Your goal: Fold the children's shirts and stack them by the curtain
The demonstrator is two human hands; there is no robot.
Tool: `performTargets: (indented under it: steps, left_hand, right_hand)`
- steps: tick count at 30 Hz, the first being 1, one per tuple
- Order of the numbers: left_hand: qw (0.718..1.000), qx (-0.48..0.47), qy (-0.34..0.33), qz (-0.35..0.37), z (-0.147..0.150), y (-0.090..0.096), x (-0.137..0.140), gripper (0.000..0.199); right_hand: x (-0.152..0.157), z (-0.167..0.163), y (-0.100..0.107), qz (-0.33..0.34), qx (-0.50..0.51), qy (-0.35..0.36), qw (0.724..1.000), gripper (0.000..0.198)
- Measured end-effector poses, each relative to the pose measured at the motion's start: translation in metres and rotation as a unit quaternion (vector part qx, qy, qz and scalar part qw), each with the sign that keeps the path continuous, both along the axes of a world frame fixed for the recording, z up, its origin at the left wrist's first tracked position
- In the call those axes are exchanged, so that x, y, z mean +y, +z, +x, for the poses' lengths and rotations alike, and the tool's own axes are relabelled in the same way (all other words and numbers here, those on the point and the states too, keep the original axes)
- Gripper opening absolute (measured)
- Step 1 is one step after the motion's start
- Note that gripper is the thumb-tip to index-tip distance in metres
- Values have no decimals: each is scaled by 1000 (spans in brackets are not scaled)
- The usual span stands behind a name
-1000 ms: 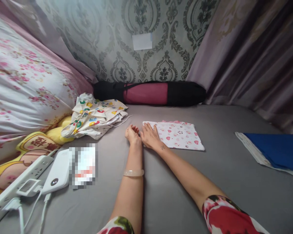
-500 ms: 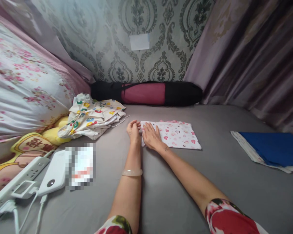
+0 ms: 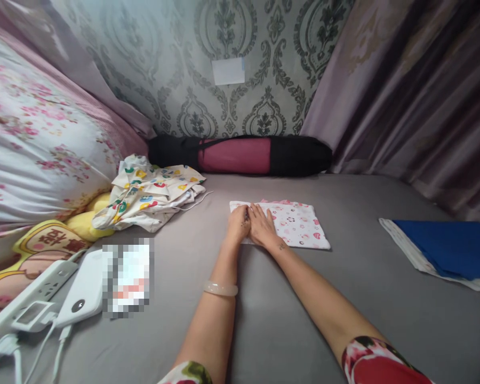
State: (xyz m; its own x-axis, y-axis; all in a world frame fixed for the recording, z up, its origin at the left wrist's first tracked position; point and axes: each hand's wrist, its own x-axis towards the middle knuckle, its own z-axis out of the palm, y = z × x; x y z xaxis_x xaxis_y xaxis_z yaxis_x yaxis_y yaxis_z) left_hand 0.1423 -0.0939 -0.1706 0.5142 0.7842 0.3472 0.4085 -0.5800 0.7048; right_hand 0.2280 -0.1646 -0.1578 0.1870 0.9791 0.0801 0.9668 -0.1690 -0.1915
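Note:
A folded white cloth with pink hearts [image 3: 296, 224] lies flat on the grey bed sheet [image 3: 288, 309]. My left hand [image 3: 237, 226] and my right hand [image 3: 263, 229] rest side by side, palms down, on the cloth's left part. The fingers lie flat and press on the cloth; neither hand grips it. A pale bangle [image 3: 220, 288] circles my left wrist.
A crumpled colourful garment [image 3: 152, 194] lies to the left, a black-and-pink rolled bag [image 3: 240, 154] against the wall. Floral bedding [image 3: 36, 144], a yellow plush pillow [image 3: 44, 240], a power strip [image 3: 24, 309] and a white power bank [image 3: 84, 290] sit front left. Blue folded cloth [image 3: 444, 245] lies right.
My left hand moved right from the bare sheet onto the cloth's left edge, beside my right hand. My right hand slid slightly right along the cloth.

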Motion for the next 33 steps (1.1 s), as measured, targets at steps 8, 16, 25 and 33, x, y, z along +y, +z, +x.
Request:
performTargets:
  steps: [8, 16, 25, 33]
  left_hand:
    - [986, 153, 22, 63, -1, 10, -13, 48]
    - [962, 256, 32, 92, 10, 11, -30, 46]
    - [939, 321, 41, 114, 13, 10, -39, 53]
    - [940, 319, 42, 118, 13, 10, -40, 50]
  right_hand:
    - [-13, 18, 9, 28, 2, -56, 998, 55]
    - [-33, 41, 3, 23, -36, -74, 996, 54]
    - [-33, 43, -2, 21, -28, -76, 996, 54]
    - [-43, 53, -2, 33, -14, -100, 994, 54]
